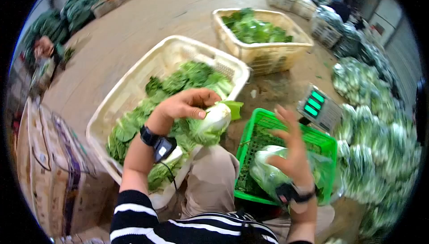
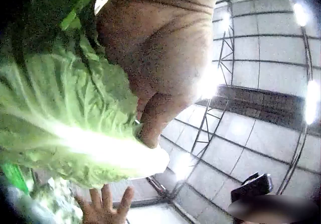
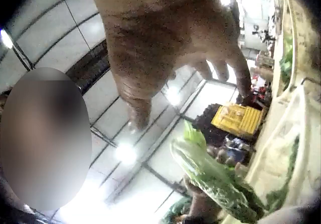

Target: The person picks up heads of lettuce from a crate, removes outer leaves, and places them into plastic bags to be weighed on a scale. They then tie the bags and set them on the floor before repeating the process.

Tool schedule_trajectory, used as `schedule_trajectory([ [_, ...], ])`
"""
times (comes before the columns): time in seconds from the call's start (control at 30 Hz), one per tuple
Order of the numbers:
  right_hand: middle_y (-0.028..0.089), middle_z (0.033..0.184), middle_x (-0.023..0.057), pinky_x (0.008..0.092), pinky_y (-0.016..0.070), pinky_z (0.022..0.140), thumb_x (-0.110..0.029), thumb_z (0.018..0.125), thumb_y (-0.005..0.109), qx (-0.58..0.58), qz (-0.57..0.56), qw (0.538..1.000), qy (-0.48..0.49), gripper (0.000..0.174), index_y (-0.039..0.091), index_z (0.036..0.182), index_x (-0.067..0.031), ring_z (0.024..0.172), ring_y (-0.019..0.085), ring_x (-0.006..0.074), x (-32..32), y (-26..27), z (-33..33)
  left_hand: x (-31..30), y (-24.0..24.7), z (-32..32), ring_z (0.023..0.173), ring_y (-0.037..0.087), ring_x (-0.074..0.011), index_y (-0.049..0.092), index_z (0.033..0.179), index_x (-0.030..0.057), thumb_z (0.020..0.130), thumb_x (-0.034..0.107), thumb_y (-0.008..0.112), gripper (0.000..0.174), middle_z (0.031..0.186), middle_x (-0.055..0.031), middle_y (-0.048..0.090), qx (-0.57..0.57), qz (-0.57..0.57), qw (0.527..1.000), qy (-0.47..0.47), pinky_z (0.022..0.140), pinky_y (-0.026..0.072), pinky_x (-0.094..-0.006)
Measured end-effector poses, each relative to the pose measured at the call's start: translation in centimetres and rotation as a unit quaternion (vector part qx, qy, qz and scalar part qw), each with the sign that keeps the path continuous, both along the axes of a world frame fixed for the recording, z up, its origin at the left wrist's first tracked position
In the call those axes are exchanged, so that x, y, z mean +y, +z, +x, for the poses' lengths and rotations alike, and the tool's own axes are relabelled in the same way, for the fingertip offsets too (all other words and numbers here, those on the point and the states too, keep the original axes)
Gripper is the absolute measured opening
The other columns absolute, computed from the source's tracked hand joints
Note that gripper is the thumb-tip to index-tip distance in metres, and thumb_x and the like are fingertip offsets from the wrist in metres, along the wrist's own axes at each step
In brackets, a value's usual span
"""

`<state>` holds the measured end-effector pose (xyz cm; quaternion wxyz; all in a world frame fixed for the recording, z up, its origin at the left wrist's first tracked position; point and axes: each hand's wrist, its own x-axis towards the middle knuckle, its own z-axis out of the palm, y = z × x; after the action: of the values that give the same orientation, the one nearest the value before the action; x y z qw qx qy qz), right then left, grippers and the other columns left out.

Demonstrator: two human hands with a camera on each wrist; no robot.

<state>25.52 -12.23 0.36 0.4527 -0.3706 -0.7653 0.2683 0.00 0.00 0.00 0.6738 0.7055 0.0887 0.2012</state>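
My left hand (image 1: 181,104) grips a napa cabbage (image 1: 210,127), its white stem end facing right, over the cream crate's (image 1: 100,110) near right side. In the left wrist view the cabbage (image 2: 85,128) lies along the fingers, a bright green strip at its side. My right hand (image 1: 292,154) hovers over the green basket (image 1: 330,150), fingers spread and nothing in them. Below it a cabbage in a clear plastic bag (image 1: 263,163) lies in the basket. Spread fingers of the right hand (image 3: 170,53) also show in the right wrist view, apart from the held cabbage (image 3: 210,176).
Leafy cabbages (image 1: 129,130) fill much of the cream crate. Behind stands another crate (image 1: 268,58) with greens. A scale with a lit green display (image 1: 315,103) stands beyond the basket. Bagged cabbages (image 1: 371,132) are piled at the right; a large pale container (image 1: 71,177) stands left.
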Motion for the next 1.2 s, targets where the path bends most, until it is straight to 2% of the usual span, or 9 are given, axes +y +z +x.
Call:
schedule_trajectory([
  [0.23,0.056,0.085,0.0227,0.0378,0.0458,0.067,-0.037,0.076,0.06,-0.047,0.112,0.979,-0.162,0.051,0.047,0.103,0.0044,0.08,0.056,0.0357,-4.9,2.2,2.8,-10.5,-2.1,12.3,0.088,0.056,-0.0155,0.048,0.111,-0.0002,0.088,0.02,0.046,0.031,0.099,-0.0079,0.056,-0.061,-0.33,0.94,0.052,0.079,0.0451,-0.0297],
  [0.3,0.057,0.074,0.0209,0.0387,0.0463,0.059,-0.035,0.079,0.056,-0.048,0.118,0.952,-0.279,0.043,0.049,0.096,0.0043,0.067,0.058,0.0358,-5.4,1.6,3.8,-11.1,-1.6,13.5,0.1,0.05,-0.0183,0.038,0.12,-0.0012,0.086,0.027,0.051,0.047,0.112,-0.0116,0.049,-0.078,-0.26,0.957,0.104,0.086,0.0403,-0.0303],
  [0.37,0.057,0.069,0.0206,0.0408,0.0453,0.052,-0.037,0.082,0.05,-0.113,0.14,0.92,-0.349,0.041,0.05,0.089,0.0035,0.061,0.057,0.036,-5.9,1.0,5.1,-12.2,-0.6,14.2,0.109,0.044,-0.023,0.025,0.128,-0.0013,0.074,0.032,0.065,0.075,0.12,-0.0154,0.043,-0.026,0.18,0.981,0.073,0.093,0.0348,-0.0322],
  [0.43,0.057,0.066,0.0208,0.0414,0.0448,0.051,-0.041,0.083,0.047,-0.155,0.086,0.911,-0.372,0.043,0.051,0.084,0.0017,0.06,0.057,0.0358,-7.5,2.0,5.8,-14.5,-1.3,16.3,0.111,0.042,-0.0218,0.02,0.131,-0.0007,0.064,0.027,0.072,0.089,0.12,-0.0173,0.042,0.11,0.287,0.939,0.157,0.094,0.0316,-0.0298],
  [0.6,0.053,0.061,0.0206,0.0414,0.0421,0.052,-0.044,0.082,0.047,-0.212,-0.039,0.935,-0.28,0.046,0.054,0.071,-0.0002,0.061,0.055,0.0364,-8.9,2.5,9.7,-14.0,-1.9,17.1,0.103,0.044,-0.0167,0.026,0.131,0.0008,0.063,0.019,0.072,0.084,0.115,-0.0099,0.045,0.088,-0.107,0.99,-0.022,0.087,0.0354,-0.0278],
  [0.77,0.059,0.084,0.0204,0.037,0.0453,0.067,-0.042,0.074,0.061,-0.105,-0.104,0.973,-0.176,0.05,0.054,0.098,0.001,0.078,0.058,0.034,-10.9,1.9,11.4,-14.5,-3.4,18.5,0.1,0.047,-0.0163,0.027,0.13,0.0014,0.059,0.019,0.073,0.086,0.112,-0.0073,0.048,0.078,-0.154,0.984,-0.044,0.087,0.0373,-0.0289],
  [0.8,0.06,0.091,0.0134,0.0295,0.0439,0.071,-0.03,0.072,0.067,-0.114,-0.119,0.969,-0.184,0.052,0.049,0.111,-0.0006,0.079,0.058,0.0209,-11.2,1.9,11.6,-14.5,-3.3,18.6,0.099,0.048,-0.0162,0.027,0.129,0.0016,0.058,0.02,0.073,0.086,0.112,-0.0076,0.048,0.065,-0.188,0.979,-0.043,0.086,0.0386,-0.0291],
  [1.1,0.061,0.077,0.0105,0.0282,0.0439,0.055,-0.019,0.081,0.056,0.009,-0.132,0.959,-0.252,0.02,0.06,0.09,-0.0014,0.063,0.058,0.0172,-11.4,1.3,12.0,-15.2,-4.3,18.6,0.082,0.055,-0.0214,0.032,0.125,0.0009,0.061,0.036,0.068,0.082,0.095,-0.0139,0.053,-0.054,-0.383,0.898,-0.208,0.068,0.0447,-0.0283],
  [1.2,0.057,0.074,0.0127,0.0281,0.0417,0.052,-0.01,0.079,0.055,-0.005,0.299,0.874,-0.382,0.014,0.058,0.091,-0.0048,0.061,0.055,0.0224,-12.8,6.3,11.9,-15.3,-4.5,18.2,0.075,0.053,-0.0181,0.032,0.124,0.0008,0.063,0.044,0.067,0.083,0.088,-0.0106,0.052,-0.089,-0.37,0.908,-0.177,0.065,0.0428,-0.0269],
])
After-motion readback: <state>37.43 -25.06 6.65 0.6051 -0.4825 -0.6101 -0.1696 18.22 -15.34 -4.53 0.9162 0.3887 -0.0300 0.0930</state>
